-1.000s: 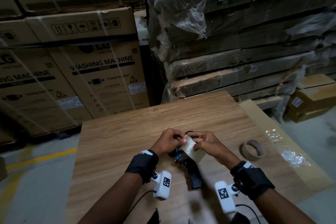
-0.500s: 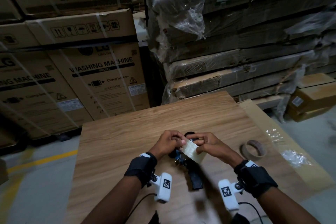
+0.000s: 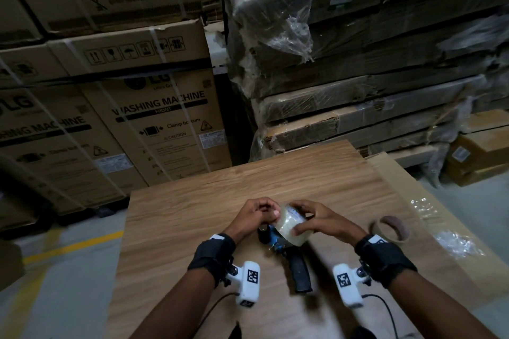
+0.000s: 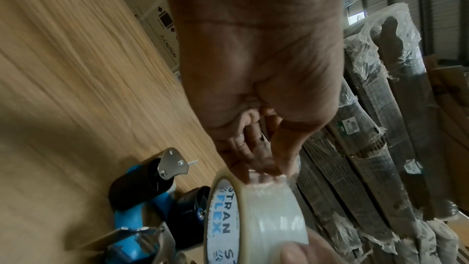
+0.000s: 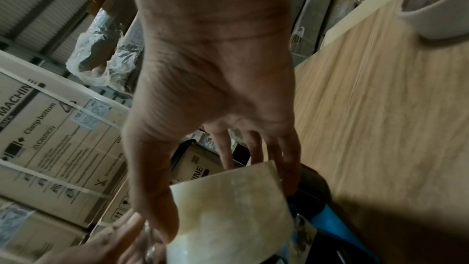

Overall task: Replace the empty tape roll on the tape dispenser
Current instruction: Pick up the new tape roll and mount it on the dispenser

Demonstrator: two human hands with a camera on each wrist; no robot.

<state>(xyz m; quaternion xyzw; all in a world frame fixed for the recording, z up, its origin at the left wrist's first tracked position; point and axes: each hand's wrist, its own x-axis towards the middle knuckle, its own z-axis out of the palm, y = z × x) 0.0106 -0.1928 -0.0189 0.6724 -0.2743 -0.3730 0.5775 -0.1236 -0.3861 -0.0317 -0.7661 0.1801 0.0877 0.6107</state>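
A wood-grain desk (image 3: 192, 217) stands in a dim storeroom. Behind it on the left, stacked cardboard cartons (image 3: 154, 118) printed "WASHING MACHINE" are bound with pale strapping. On the right rises a pile of long flat cartons (image 3: 371, 85) wrapped in torn clear plastic film. A dark gap runs between the two stacks. Against the desk's right edge lies a long flat carton (image 3: 446, 217) with shiny film on it, and a smaller brown box (image 3: 482, 157) sits on the floor beyond. The grey concrete floor (image 3: 68, 297) carries a yellow painted line (image 3: 74, 246) at left.

Head overhead; wrists close, perhaps tilted.
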